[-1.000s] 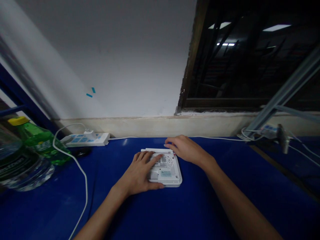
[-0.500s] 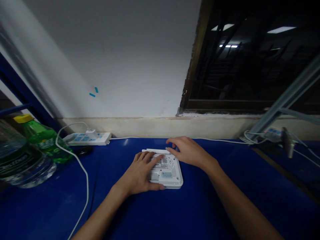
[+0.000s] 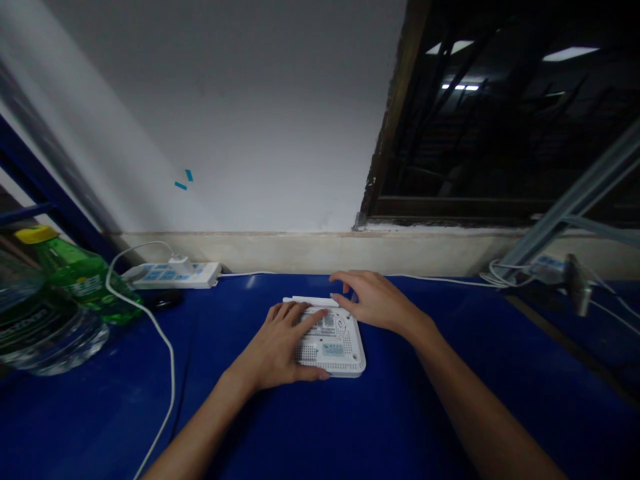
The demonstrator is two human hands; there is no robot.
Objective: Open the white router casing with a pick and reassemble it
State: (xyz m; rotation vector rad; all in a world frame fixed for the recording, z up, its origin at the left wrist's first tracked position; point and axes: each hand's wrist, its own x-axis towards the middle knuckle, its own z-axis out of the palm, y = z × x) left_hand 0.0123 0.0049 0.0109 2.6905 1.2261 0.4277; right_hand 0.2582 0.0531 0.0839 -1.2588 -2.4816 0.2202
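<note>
A white router-like device (image 3: 345, 357) lies on the blue table with its vented, labelled face up. My left hand (image 3: 280, 343) rests across its left side, fingers spread over the top and the thumb along the near edge. A slim white bar, which looks like a folded antenna (image 3: 315, 301), runs along the device's far edge. At the far right corner is my right hand (image 3: 377, 300), its thumb and index finger curved with a visible gap between them. The thumb tip is close to the end of the bar; whether it touches is unclear. My other right fingers are mostly hidden.
A white power strip (image 3: 203, 277) with a plugged-in charger (image 3: 181, 267) stands by the wall. Left of it are a green bottle (image 3: 87, 280) and a large clear bottle (image 3: 45, 333). A white cable (image 3: 170, 360) crosses the table's left side. Metal struts (image 3: 565, 207) rise at right.
The view has shifted slightly. My right index finger and thumb have moved very slightly leftward. My left hand and the device have stayed in place.
</note>
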